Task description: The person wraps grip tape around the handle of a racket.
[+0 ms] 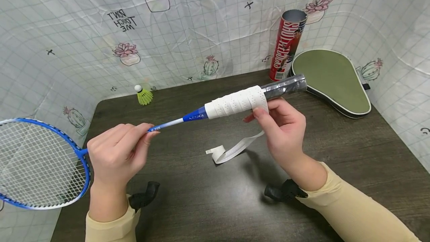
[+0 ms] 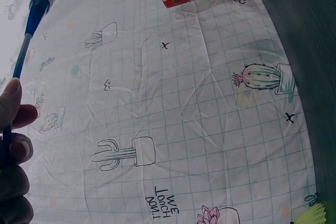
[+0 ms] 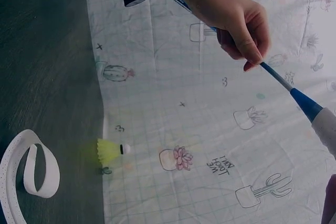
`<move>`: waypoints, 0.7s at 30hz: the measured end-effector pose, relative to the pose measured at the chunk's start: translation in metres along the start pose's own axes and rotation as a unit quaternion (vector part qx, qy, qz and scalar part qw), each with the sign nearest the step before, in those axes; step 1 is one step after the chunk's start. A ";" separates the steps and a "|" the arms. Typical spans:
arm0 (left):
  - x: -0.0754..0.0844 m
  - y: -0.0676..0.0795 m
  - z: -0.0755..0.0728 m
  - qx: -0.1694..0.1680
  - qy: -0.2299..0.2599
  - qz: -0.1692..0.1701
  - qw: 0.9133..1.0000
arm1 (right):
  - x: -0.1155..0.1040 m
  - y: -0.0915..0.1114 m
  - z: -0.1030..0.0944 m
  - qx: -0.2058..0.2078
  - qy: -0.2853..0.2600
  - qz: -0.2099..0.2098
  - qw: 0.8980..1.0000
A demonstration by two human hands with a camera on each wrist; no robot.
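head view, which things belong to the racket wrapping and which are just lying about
In the job:
racket, its shaft pinched by the left hand
white tape, partly wound on, pinched by the right hand

Lying about:
yellow shuttlecock
red shuttlecock tube, standing upright
green paddle-shaped case, beside the tube

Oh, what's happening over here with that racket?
A person holds a blue-and-white badminton racket by its shaft in the left hand, while the right hand pinches white perforated grip tape at the handle. The tape is wound partway up from the blue cone; the handle's dark end is bare, and a loose tape tail curls below.
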State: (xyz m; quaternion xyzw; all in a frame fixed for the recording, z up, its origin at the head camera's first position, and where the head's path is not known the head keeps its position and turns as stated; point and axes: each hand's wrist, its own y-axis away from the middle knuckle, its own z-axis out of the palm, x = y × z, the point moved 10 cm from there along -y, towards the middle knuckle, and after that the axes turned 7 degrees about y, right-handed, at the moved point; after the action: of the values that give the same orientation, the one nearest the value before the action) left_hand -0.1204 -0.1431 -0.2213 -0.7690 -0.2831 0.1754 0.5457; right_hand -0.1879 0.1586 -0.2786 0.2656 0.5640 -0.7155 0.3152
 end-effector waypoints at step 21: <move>0.000 -0.002 -0.001 -0.024 -0.021 -0.018 0.999 | -0.002 0.001 0.006 -0.033 -0.045 -0.015 0.998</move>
State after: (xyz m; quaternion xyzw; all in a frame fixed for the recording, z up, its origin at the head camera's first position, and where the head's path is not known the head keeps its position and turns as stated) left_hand -0.1203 -0.1434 -0.2190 -0.7728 -0.3130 0.1746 0.5237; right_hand -0.1860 0.1533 -0.2759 0.2143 0.5763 -0.7124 0.3383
